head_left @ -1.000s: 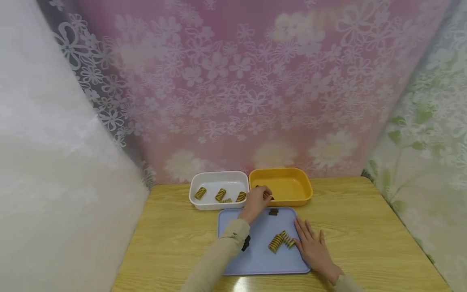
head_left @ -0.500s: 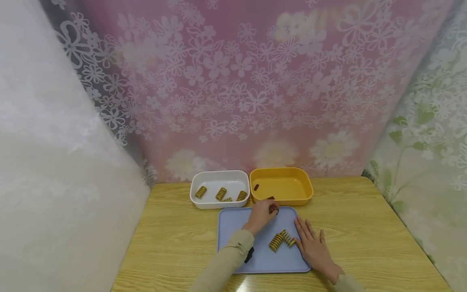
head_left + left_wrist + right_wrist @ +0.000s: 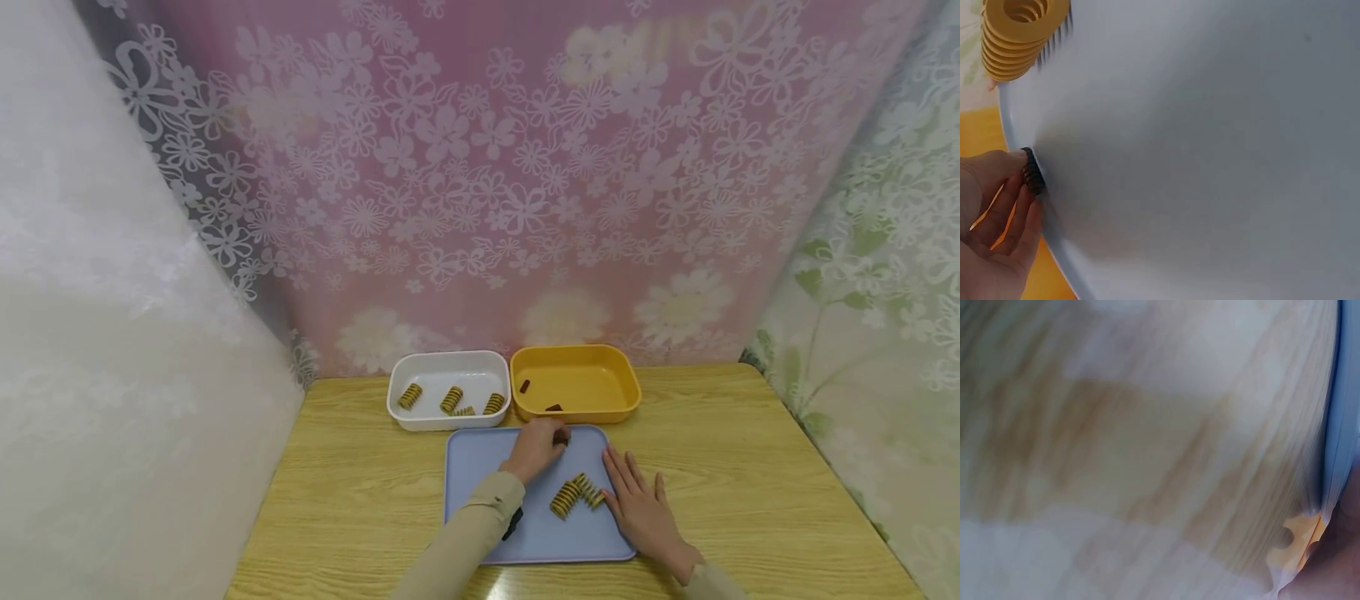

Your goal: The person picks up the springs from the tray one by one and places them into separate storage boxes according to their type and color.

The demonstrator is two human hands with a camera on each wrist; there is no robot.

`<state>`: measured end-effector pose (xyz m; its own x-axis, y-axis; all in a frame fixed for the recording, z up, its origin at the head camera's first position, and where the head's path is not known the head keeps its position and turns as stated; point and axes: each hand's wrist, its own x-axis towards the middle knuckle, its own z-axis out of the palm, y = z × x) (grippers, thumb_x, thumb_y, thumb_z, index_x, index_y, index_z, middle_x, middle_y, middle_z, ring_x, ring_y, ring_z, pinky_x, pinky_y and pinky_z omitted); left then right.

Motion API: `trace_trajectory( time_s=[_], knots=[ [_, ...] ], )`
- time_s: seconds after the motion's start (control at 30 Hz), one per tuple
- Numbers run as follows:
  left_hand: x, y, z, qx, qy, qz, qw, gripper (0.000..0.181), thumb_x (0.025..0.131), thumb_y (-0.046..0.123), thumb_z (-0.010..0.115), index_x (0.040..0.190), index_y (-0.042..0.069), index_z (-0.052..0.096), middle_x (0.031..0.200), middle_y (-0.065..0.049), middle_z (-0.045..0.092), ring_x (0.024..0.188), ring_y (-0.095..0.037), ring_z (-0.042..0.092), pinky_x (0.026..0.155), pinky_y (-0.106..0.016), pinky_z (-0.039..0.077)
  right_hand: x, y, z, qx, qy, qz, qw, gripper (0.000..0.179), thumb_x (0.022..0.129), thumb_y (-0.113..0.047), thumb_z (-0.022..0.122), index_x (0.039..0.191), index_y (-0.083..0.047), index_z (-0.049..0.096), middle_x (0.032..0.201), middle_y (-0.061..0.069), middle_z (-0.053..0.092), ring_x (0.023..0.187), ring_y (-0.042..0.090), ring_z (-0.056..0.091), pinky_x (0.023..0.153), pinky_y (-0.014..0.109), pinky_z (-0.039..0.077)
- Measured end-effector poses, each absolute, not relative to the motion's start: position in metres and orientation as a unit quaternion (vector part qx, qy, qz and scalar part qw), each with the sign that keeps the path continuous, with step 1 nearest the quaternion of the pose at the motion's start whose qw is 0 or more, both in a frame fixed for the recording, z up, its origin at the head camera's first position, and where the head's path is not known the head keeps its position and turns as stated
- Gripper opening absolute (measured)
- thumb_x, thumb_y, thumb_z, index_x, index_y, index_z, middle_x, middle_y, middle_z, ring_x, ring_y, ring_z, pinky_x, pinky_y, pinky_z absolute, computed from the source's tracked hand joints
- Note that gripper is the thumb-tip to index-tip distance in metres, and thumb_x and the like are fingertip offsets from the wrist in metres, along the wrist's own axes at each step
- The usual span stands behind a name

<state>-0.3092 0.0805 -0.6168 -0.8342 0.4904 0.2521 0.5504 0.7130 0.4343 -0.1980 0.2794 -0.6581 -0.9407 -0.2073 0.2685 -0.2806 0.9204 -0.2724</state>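
Observation:
My left hand (image 3: 534,448) reaches over the far part of the blue tray (image 3: 468,467). In the left wrist view, its thumb and fingertips pinch a small dark coil spring (image 3: 1034,172) at the tray's rim. Whether a second dark piece lies under those fingers, I cannot tell. My right hand (image 3: 643,512) lies with straight fingers along the tray's right edge, its thumb close to a thin yellow spring (image 3: 590,490). A thicker yellow spring (image 3: 565,500) lies against that one.
Behind the tray stand a white bin (image 3: 450,358), with several yellow springs in it, and a yellow bin (image 3: 592,379). Two small dark pieces, one at the left (image 3: 524,386) and one by the front wall (image 3: 553,408), lie in the yellow bin.
My left hand has come back from the yellow bin's front edge to the dark spring on the tray and taken hold of it. The right hand stays put.

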Motion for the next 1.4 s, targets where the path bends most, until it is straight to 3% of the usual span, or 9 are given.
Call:
trace_trajectory(
  time_s=[0.2,0.47,0.9,1.4],
  knots=[
    [-0.309,0.078,-0.621,-0.279,-0.921,-0.272,0.03,0.011,0.084,0.006,0.082,0.09,0.012,0.076,0.085,0.004,0.071,0.074,-0.002,0.06,0.067,-0.014,0.048,-0.198,0.279,-0.659,0.125,-0.973,0.157,0.114,0.058,0.102,-0.028,0.059,0.153,-0.005,0.042,0.161,0.013,0.037,0.146,0.043,0.033,0.106,0.081,0.019],
    [-0.308,0.072,-0.623,-0.282,-0.905,-0.318,0.021,0.013,0.083,0.006,0.081,0.093,0.011,0.074,0.086,0.003,0.07,0.074,0.0,0.058,0.067,-0.012,0.047,-0.198,0.282,-0.666,0.134,-0.965,0.169,0.151,0.058,0.103,-0.032,0.057,0.153,-0.006,0.043,0.161,0.01,0.038,0.146,0.042,0.033,0.103,0.082,0.021],
    [-0.305,0.058,-0.588,-0.281,-0.875,-0.394,0.006,0.017,0.086,0.001,0.076,0.102,0.006,0.073,0.094,0.001,0.068,0.082,-0.004,0.059,0.073,-0.015,0.05,-0.197,0.278,-0.656,0.127,-0.971,0.164,0.117,0.057,0.102,-0.025,0.06,0.152,-0.004,0.043,0.16,0.014,0.038,0.145,0.044,0.034,0.106,0.081,0.018],
    [-0.335,0.065,-0.565,-0.247,-0.889,-0.38,0.058,0.014,0.091,0.01,0.075,0.105,0.007,0.072,0.094,-0.002,0.069,0.084,-0.011,0.063,0.074,-0.018,0.052,-0.198,0.279,-0.659,0.125,-0.973,0.157,0.114,0.058,0.102,-0.026,0.059,0.153,-0.004,0.042,0.161,0.014,0.036,0.146,0.043,0.032,0.106,0.081,0.018]
  ],
)
